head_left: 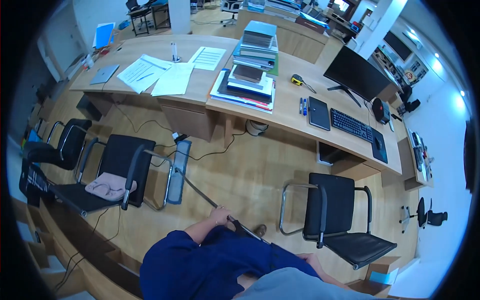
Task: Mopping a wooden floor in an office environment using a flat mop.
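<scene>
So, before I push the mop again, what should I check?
1. Left hand closed around the long grey metal mop handle: ok.
2. Right hand on the handle: cannot tell, its grip is hidden.
3. Flat blue-grey mop head lying on the wooden floor: ok.
4. Head apart from the black chrome-framed chair with the pink cushion: not ok, it is right beside the frame.
5. Thin black cable away from the head: not ok, it lies close by.
</scene>
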Demonstrator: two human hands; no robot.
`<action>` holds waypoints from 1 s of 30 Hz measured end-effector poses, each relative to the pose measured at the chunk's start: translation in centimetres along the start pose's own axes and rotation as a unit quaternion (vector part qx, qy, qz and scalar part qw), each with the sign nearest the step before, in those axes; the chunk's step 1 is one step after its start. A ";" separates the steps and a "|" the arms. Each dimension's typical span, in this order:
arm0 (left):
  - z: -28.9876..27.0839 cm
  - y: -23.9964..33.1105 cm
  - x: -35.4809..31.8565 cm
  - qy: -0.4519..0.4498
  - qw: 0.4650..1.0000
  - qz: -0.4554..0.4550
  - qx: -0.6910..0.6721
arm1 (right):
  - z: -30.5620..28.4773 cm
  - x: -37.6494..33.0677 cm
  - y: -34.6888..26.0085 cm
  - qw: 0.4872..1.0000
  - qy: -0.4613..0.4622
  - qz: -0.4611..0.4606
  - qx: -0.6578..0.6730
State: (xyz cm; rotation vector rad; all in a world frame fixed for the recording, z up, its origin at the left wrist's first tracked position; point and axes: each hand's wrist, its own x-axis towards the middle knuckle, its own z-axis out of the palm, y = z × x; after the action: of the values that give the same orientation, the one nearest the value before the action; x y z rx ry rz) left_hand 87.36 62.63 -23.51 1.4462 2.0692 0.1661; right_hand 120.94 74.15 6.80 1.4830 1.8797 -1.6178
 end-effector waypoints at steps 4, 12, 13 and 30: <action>2.0 0.3 0.9 0.015 1.000 -0.004 0.021 | -0.4 -1.0 -1.7 0.997 0.020 -0.048 -0.054; 5.8 12.8 3.3 -0.003 0.992 0.121 -0.029 | -6.8 -11.2 3.1 0.993 0.098 0.028 -0.058; 5.7 16.4 3.7 0.040 0.975 0.196 -0.099 | -8.9 -13.5 4.0 0.989 0.114 0.051 -0.085; 2.1 23.2 5.0 0.243 0.936 0.140 -0.212 | -22.7 -11.1 2.9 0.824 0.311 -0.450 -0.146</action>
State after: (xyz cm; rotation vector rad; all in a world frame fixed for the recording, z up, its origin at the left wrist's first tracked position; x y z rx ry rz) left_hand 106.24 75.81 -17.31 1.5121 1.9957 1.1140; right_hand 137.41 87.20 21.12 1.0886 3.3850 -1.0042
